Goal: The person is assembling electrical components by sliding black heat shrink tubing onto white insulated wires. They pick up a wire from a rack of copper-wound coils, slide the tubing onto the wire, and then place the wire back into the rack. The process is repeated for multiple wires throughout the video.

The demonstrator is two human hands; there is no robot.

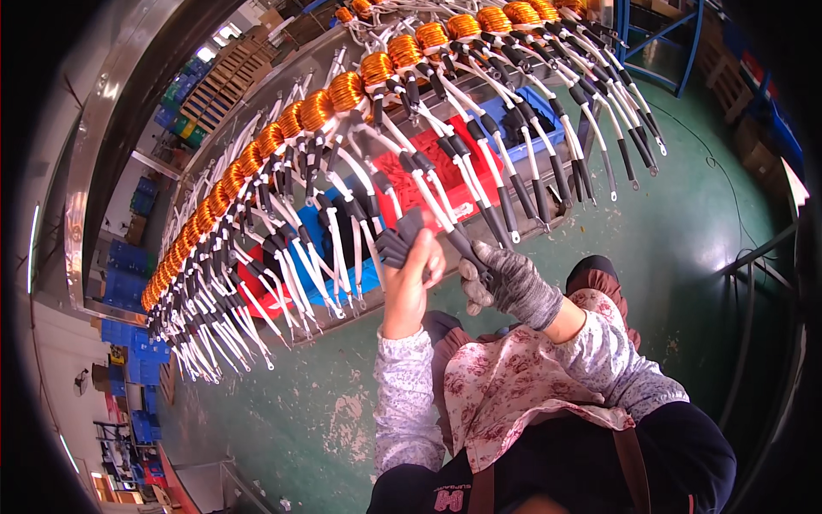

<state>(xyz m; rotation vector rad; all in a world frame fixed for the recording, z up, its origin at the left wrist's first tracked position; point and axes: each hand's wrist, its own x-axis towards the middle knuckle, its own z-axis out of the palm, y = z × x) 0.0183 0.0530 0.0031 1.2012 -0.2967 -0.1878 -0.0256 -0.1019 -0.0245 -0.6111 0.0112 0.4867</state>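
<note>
A long row of orange copper-wire coils [346,91] hangs above, with white leads and black sleeves fanning down toward me. My left hand [409,287] is bare and closed around a bunch of short black sleeves [399,241]. Its thumb points up beside a hanging lead. My right hand [518,287], in a grey glove, has its fingers wrapped round the lower end of a white lead with a black sleeve [461,243]. The tip of that lead is hidden in the glove.
Behind the leads stand a red bin [486,171] with red pieces, a blue bin [548,128] with black pieces, and another blue bin [368,276]. Metal lugs [515,236] tip the neighbouring leads. A blue metal frame [655,75] rises at the far right above the green floor [685,206].
</note>
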